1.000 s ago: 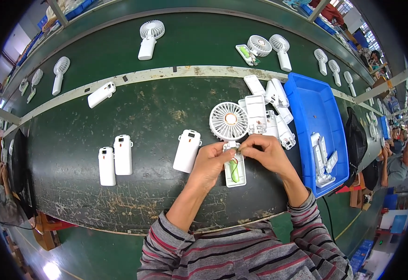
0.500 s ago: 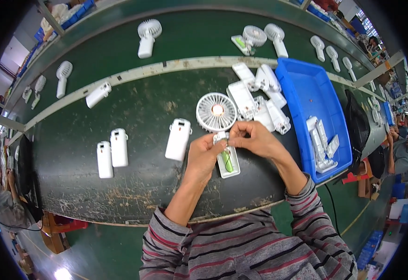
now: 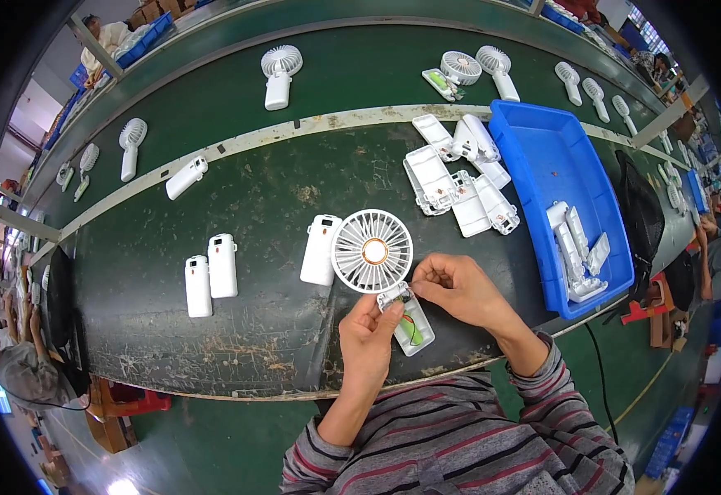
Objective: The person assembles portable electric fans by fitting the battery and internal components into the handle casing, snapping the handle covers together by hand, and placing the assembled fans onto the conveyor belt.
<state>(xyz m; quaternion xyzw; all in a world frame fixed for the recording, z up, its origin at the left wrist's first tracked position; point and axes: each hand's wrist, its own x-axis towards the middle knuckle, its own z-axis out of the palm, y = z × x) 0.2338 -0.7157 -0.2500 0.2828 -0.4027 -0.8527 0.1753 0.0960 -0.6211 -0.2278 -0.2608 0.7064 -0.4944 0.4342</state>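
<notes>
A white handheld fan (image 3: 350, 262) lies in front of me with its handle opened, and a green battery (image 3: 410, 329) and thin wires show in the handle shell. My left hand (image 3: 368, 337) grips the top of the handle just below the round fan head, thumb on top. To its right, my right hand (image 3: 464, 290) is pinched beside the fan's neck; what its fingertips hold, if anything, is too small to make out. Close to the fan head's left side stands a white handle cover (image 3: 319, 252).
Two white handle covers (image 3: 223, 266) lie to the left, and another (image 3: 186, 177) by the pale rail. Several white shell parts (image 3: 430, 175) are piled beside a blue bin (image 3: 551, 276) holding more pieces. Assembled fans (image 3: 278, 89) rest on the green belt (image 3: 360, 70) beyond.
The fan has come nearer to me and its head has tilted left, now beside the handle cover. My left hand moved down with it; my right hand has drawn slightly away to the right.
</notes>
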